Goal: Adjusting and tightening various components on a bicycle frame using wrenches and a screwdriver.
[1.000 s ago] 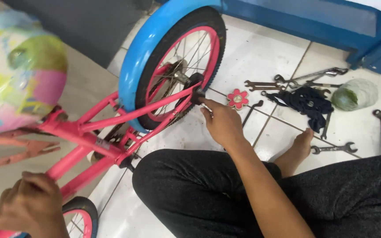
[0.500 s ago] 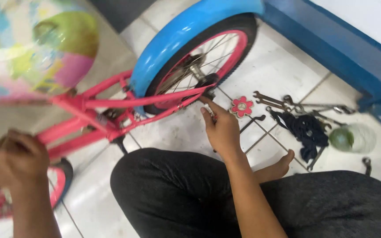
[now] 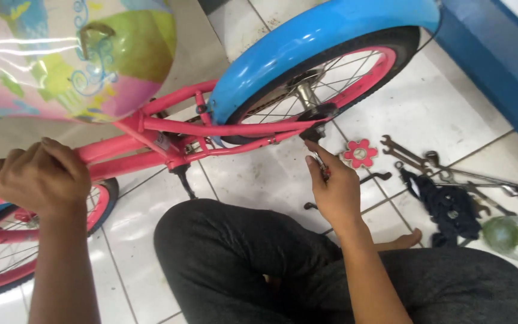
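your left hand (image 3: 40, 180) is curled into a closed fist over the pink frame tube (image 3: 127, 159) of the small bicycle at the near left, knuckles up, fingers wrapped tight around the tube. your right hand (image 3: 334, 189) is just below the rear axle (image 3: 314, 123), fingers pinched together around a small metal tool or part (image 3: 321, 165) whose tip points up at the axle end; what exactly it is cannot be told, as the fingers cover most of it. the bicycle lies across the scene with its rear wheel (image 3: 331, 84) at the far middle, a pink rim and spokes under a bright blue mudguard (image 3: 307, 42), and the pink stays run from the axle back toward your left hand. a pastel patterned seat (image 3: 73, 57) fills the far left corner, close to the camera and blurred. part of the second wheel (image 3: 7, 252) shows at the near left below your left forearm. your knee in dark trousers (image 3: 241, 258) sits near the middle, on white floor tiles (image 3: 445, 114). to the right of your right hand, on the tiles, lie a pink flower-shaped cap (image 3: 360, 153), several spanners (image 3: 427, 162), a dark cloth (image 3: 451, 207) and a clear jar with green inside (image 3: 517, 237). a blue wall base (image 3: 499, 66) runs along the far right.
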